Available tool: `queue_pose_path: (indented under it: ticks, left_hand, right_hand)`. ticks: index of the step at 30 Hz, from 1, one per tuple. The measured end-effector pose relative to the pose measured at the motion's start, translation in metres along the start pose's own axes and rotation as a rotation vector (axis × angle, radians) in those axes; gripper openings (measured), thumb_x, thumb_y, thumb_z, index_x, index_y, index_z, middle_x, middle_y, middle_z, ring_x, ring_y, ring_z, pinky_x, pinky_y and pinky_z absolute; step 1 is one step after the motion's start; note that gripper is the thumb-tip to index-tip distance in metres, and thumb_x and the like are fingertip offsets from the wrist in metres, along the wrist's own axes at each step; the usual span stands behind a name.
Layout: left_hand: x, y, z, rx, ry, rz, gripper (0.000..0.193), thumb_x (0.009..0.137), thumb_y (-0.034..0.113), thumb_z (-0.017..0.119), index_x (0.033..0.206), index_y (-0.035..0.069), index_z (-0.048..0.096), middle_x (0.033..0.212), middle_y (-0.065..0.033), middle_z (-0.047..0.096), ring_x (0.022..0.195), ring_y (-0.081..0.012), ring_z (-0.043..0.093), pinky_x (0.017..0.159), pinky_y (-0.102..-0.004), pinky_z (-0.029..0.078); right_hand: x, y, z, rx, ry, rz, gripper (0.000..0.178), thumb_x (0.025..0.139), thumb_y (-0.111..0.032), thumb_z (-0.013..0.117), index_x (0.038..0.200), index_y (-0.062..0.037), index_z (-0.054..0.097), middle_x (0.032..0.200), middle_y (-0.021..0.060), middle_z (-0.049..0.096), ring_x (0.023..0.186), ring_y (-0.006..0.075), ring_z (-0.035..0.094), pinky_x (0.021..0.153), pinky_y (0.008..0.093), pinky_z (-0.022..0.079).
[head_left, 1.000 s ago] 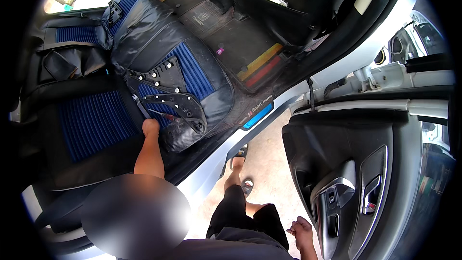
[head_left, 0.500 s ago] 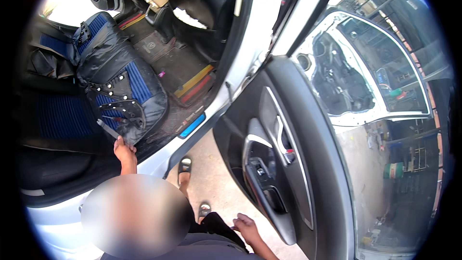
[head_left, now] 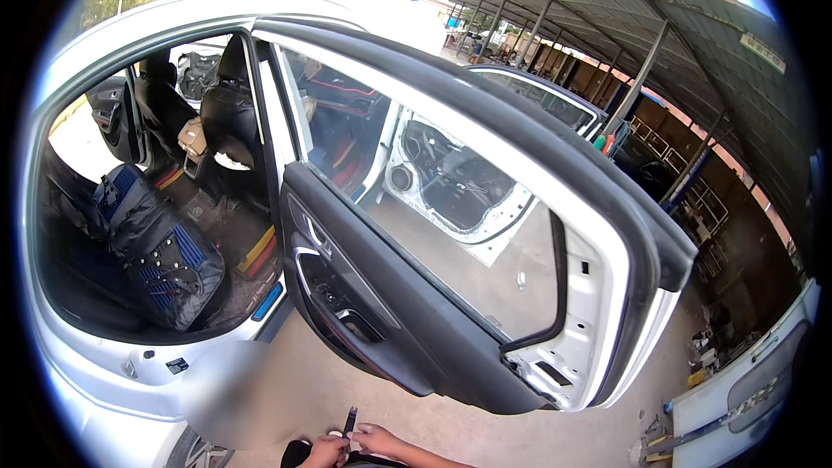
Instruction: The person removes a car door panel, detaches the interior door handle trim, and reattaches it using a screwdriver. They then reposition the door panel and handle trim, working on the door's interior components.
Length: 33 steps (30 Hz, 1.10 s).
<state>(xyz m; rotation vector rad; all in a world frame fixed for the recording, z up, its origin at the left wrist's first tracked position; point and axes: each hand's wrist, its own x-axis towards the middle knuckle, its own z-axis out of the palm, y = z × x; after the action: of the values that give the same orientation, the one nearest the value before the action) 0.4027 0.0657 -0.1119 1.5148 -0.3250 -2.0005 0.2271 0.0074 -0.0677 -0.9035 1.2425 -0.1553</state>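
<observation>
At the bottom middle my two hands meet around a short, dark, stick-like tool (head_left: 350,423), whose tip points up and away from me. Its exact kind is too small to make out. My left hand (head_left: 326,451) is closed around its lower part. My right hand (head_left: 374,439) comes in from the right with fingers bent against the same tool. Beyond my hands is the opened car door (head_left: 416,286), with a black inner panel, a handle and switches. To the left, black trim pieces with pale clips (head_left: 165,253) lie on the blue-and-black rear seat (head_left: 195,243).
The white car body (head_left: 104,381) fills the left side, with a wheel (head_left: 198,451) at the lower edge. A removed light-coloured panel (head_left: 754,390) stands at the lower right. A metal-roofed shed (head_left: 624,22) spans the right background. Through the door glass another stripped door (head_left: 459,173) shows.
My left hand has come back from the rear seat with a tool. My right hand has joined it. The view has swung up and right, showing the whole opened door.
</observation>
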Motion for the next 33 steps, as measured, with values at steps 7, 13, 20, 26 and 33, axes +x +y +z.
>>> queue_pose_path:
  ticks: [7, 13, 20, 26, 33]
  left_hand:
    - [0.0, -0.094, 0.014, 0.942, -0.122, 0.648, 0.035, 0.095, 0.041, 0.064, 0.103, 0.009, 0.076, 0.096, -0.0095, 0.075, 0.083, -0.019, 0.069, 0.074, -0.0372, 0.055]
    - [-0.123, -0.144, 0.131, 0.884, -0.452, 0.297, 0.043, 0.095, 0.048, 0.065, 0.101, 0.007, 0.075, 0.083, -0.0089, 0.072, 0.077, -0.0206, 0.066, 0.071, -0.0393, 0.053]
    - [-0.101, -0.235, 0.194, 0.899, -0.446, 0.322, 0.042, 0.098, 0.049, 0.061, 0.093, 0.009, 0.073, 0.076, -0.0069, 0.068, 0.069, -0.0168, 0.062, 0.063, -0.0357, 0.05]
    - [-0.115, -0.177, 0.295, 0.937, -0.143, 0.315, 0.023, 0.094, 0.027, 0.064, 0.085, 0.007, 0.068, 0.073, -0.0125, 0.063, 0.067, -0.0224, 0.06, 0.06, -0.0408, 0.048]
    - [-0.084, -0.14, 0.441, 0.274, 0.175, 0.759, 0.02, 0.099, 0.016, 0.061, 0.084, 0.002, 0.06, 0.067, -0.004, 0.06, 0.057, -0.0103, 0.055, 0.054, -0.0259, 0.046]
  right_hand:
    - [-0.044, 0.12, 0.003, 0.619, -0.09, -0.025, 0.016, 0.097, -0.018, 0.063, 0.091, -0.0038, 0.065, 0.074, 0.0085, 0.064, 0.066, 0.0205, 0.065, 0.057, 0.037, 0.056]
    - [-0.105, 0.279, -0.021, 0.874, 0.161, 0.022, 0.02, 0.097, -0.017, 0.059, 0.092, 0.0016, 0.064, 0.081, 0.0144, 0.066, 0.072, 0.0265, 0.068, 0.058, 0.0405, 0.058]
    - [-0.17, 0.312, -0.084, 0.709, 0.21, -0.004, 0.016, 0.095, -0.016, 0.059, 0.092, -0.0005, 0.063, 0.075, 0.0109, 0.061, 0.066, 0.0252, 0.063, 0.055, 0.0404, 0.054]
    - [-0.23, 0.305, -0.198, 0.441, 0.432, -0.28, 0.019, 0.094, -0.02, 0.065, 0.088, -0.0032, 0.059, 0.071, 0.005, 0.056, 0.061, 0.0172, 0.057, 0.052, 0.0342, 0.048]
    - [-0.336, 0.382, -0.347, 0.347, 0.692, -0.417, 0.026, 0.091, -0.018, 0.07, 0.078, -0.0067, 0.05, 0.062, -0.0004, 0.048, 0.05, 0.0095, 0.044, 0.044, 0.0298, 0.039]
